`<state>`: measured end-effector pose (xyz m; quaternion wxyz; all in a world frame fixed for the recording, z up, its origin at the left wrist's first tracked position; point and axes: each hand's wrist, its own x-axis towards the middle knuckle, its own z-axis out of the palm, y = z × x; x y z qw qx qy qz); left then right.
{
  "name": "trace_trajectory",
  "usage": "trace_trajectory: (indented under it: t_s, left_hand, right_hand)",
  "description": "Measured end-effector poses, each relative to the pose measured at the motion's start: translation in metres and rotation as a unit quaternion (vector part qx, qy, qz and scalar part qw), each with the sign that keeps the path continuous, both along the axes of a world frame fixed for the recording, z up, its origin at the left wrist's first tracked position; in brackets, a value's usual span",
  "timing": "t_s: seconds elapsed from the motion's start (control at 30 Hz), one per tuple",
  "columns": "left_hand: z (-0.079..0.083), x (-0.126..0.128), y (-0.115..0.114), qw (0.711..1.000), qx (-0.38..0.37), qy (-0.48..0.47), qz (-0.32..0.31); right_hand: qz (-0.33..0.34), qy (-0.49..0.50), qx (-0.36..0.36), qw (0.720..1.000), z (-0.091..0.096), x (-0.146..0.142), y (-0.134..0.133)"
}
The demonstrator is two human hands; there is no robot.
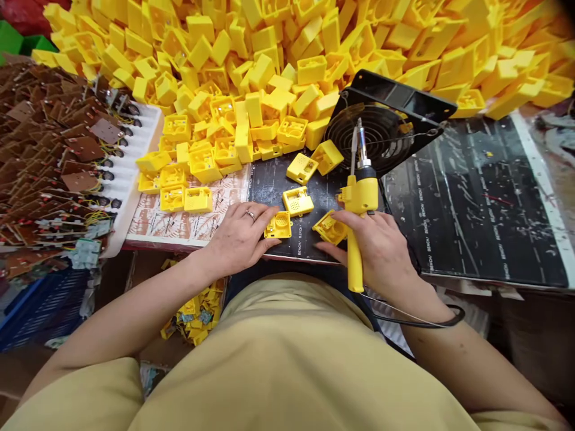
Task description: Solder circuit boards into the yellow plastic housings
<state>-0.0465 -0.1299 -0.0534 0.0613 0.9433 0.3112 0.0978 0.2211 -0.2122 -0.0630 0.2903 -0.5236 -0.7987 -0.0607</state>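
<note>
Worktop point(476, 215) heaped with yellow cases point(269, 42), with two hands at its near edge

Across the back, open yellow plastic cases are piled high. At the far left, brown circuit boards point(45, 143) are stacked against white ridged packing point(150, 123).

At the near edge, in the middle, a small open case point(278, 225) is pinched by the left hand point(245, 230), its thumb and fingers closed around one side. By the right hand point(381, 245), a yellow soldering gun point(365, 194) is held in curled fingers, tip pointed upward in front of a black fan point(389, 120). A tilted case point(331, 227) is touched by the same hand's thumb and forefinger; whether it is gripped cannot be told. Between the hands, slightly farther back, a loose case point(297, 202) is seen lying on the black surface.
</note>
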Motion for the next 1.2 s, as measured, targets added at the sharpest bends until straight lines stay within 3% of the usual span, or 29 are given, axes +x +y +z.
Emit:
trace_trajectory:
  t_s: [0.17,0.3,0.4,0.47,0.53,0.6,0.77,0.97,1.1,1.2]
  left_hand:
    - [0.021,0.03,0.008,0.998,0.049,-0.01,0.042]
    - [0.031,0.068,0.021,0.995,0.037,0.073,0.056]
    - [0.038,0.085,0.03,0.998,-0.021,0.049,0.028]
    - [0.045,0.091,0.035,0.994,-0.106,0.017,-0.004]
    - [0.051,0.097,0.037,0.981,-0.192,0.035,-0.019]
    - [0.052,0.103,0.036,0.973,-0.216,0.078,0.001]
    - [0.039,0.119,0.026,0.987,-0.094,0.118,0.06]
    - [0.033,0.118,0.034,0.987,-0.039,0.154,-0.03]
    - [0.03,0.1,0.03,0.992,0.075,0.078,-0.067]
    - [0.027,0.079,0.025,0.993,0.063,0.052,-0.08]
  right_hand:
    - [0.071,0.049,-0.036,0.996,-0.006,0.005,-0.004]
    - [0.054,0.079,-0.022,0.995,-0.008,0.009,-0.008]
    - [0.041,0.087,0.001,0.995,-0.006,0.016,-0.013]
    - [0.031,0.09,0.015,0.995,-0.004,0.022,-0.015]
    - [0.026,0.089,0.021,0.995,-0.002,0.028,-0.016]
    - [0.03,0.086,0.02,0.996,-0.003,0.031,-0.016]
    - [0.042,0.082,0.017,0.996,-0.01,0.031,-0.014]
    - [0.042,0.077,0.023,0.996,-0.011,0.035,-0.015]
    - [0.029,0.06,0.01,0.998,-0.008,0.032,-0.015]
    - [0.002,0.044,0.014,0.999,-0.008,0.026,-0.009]
